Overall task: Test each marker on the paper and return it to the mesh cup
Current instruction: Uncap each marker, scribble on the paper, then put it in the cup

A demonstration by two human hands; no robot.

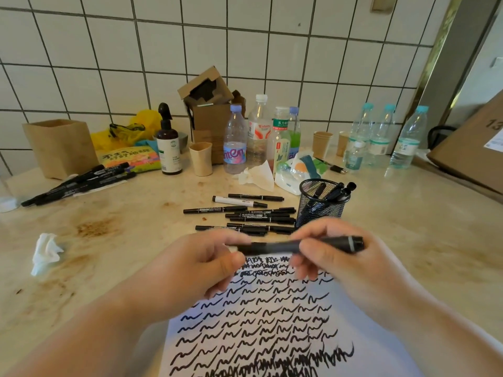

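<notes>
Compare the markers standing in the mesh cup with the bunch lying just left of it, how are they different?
The markers in the mesh cup stand tilted, leaning on the mesh cup rim; the loose markers lie flat on the counter, roughly parallel. Those in the cup are partly hidden behind mesh; the loose ones show full length. The cup holds only a few; the counter group is larger, with one white-barrelled. Both groups are mostly black and capped.

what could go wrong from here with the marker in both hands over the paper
1. Both hands, left hand and right hand, grip the marker above the paper; if it is being uncapped, a sudden pull could likely stain fingers or countertop.
2. The mesh cup stands just behind the right hand, with markers leaning out; a careless reach might tip it.
3. The paper is nearly filled with squiggles, so a fresh test mark could be hard to judge.
</notes>
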